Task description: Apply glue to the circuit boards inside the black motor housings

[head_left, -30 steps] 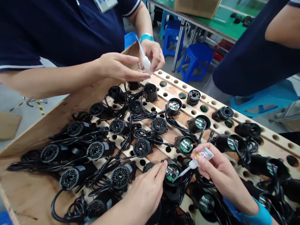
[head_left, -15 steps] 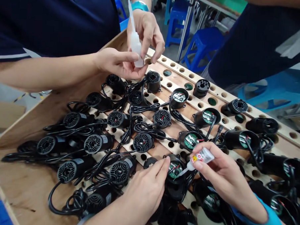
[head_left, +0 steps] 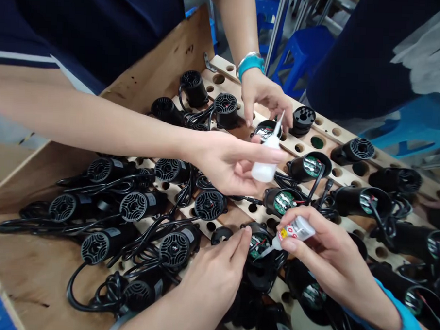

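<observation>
My right hand (head_left: 325, 259) pinches a small glue bottle (head_left: 300, 230) with a red and yellow label, tilted so its thin nozzle points down-left into an open black housing (head_left: 259, 274). A green circuit board (head_left: 257, 247) shows inside that housing, with the nozzle tip at the board's edge. My left hand (head_left: 217, 267) grips the housing's left rim, fingers pressed together; its thumb is hidden. Just beyond, a co-worker's hand (head_left: 223, 160) holds a white bottle (head_left: 266, 159) with a long nozzle. The co-worker's other hand (head_left: 265, 96) reaches over another open housing (head_left: 267, 130).
A wooden tray (head_left: 28, 283) with raised sides and drilled strips carries several black housings with grilles (head_left: 174, 248) and coiled black cables (head_left: 108, 296). More open housings (head_left: 367, 203) lie at the right. Blue stools (head_left: 305, 47) and another person stand behind.
The co-worker's hands have moved right and nearer, the white bottle now in one hand over the housings. My hands stay nearly still, the nozzle in the same housing. The view shifted slightly.
</observation>
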Motion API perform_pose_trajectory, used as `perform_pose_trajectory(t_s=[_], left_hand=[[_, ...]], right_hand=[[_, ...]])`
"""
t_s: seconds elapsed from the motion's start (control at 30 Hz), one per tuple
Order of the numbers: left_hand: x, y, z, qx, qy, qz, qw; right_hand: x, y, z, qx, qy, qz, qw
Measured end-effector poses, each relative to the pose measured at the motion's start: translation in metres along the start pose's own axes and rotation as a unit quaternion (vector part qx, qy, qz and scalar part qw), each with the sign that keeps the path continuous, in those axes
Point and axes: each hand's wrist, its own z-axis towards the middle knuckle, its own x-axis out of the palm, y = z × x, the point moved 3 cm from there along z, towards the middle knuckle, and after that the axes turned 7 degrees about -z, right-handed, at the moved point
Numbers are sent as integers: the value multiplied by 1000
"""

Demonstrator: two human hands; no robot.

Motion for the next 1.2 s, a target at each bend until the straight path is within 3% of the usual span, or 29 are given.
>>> perform_pose_trajectory(t_s=[0.1, 0.17, 0.23, 0.3, 0.37, 0.47, 0.77, 0.97, 1.2], left_hand=[[-3, 8, 62, 27, 41, -60, 997], [-1, 11, 80, 31, 49, -69, 996], [3, 9, 66, 28, 49, -65, 996], [4, 5, 30, -2, -1, -30, 1000], [5, -1, -10, -10, -8, -20, 1000], [4, -8, -41, -2, -16, 20, 1000], [13, -7, -39, 47, -21, 111, 992], [9, -6, -41, -4, -11, 21, 1000], [2, -9, -36, -26, -15, 0, 1000]], right_hand=[[0, 3, 1, -22, 11, -25, 999], [0, 5, 2, -36, 14, -34, 999], [-1, 7, 2, -48, 11, -38, 998], [-1, 9, 1, -55, 7, -41, 998], [-2, 10, 0, -57, 8, -45, 997], [-2, 12, -1, -57, 12, -49, 997], [-3, 10, -3, -48, 13, -50, 997], [-5, 8, -3, -52, 11, -58, 997], [-2, 11, 0, -50, 14, -46, 998]])
